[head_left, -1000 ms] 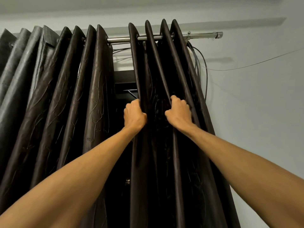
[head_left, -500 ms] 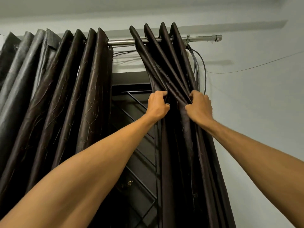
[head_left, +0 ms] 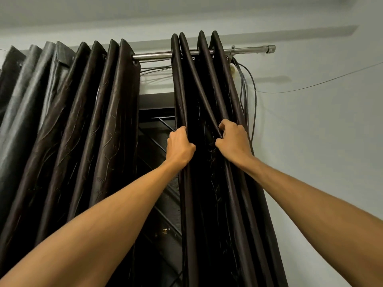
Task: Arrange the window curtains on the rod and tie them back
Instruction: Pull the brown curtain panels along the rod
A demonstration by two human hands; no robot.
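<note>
The right curtain [head_left: 223, 204] hangs in the middle of the frame. It is gathered into a few deep folds near the right end of the rod [head_left: 153, 56]. Both hands are on it at the same height, a little above the centre of the frame.

The left hand [head_left: 179, 148] grips the left edge of this curtain, with the fingers curled round the outer folds. The right hand [head_left: 233, 141] grips a fold on the right side of it, also with curled fingers, and the knuckles point up. The two hands are apart, and a dark hollow of cloth lies between them. Both bare forearms come up from the lower corners of the frame.

The left curtain [head_left: 83, 131] fills the left part of the frame and hangs in many folds on the same rod. Nobody touches it. Between the two curtains a bare piece of the shiny rod shows, and under it is the dark window [head_left: 149, 141] with slanted bars.

At the upper right the rod passes a small bracket [head_left: 232, 51] and ends in a cap. Some thin cables [head_left: 246, 100] hang down just beside the right curtain. One wire [head_left: 310, 86] runs from there across the pale wall [head_left: 321, 162] to the right edge of the frame. I cannot see any tie-back.
</note>
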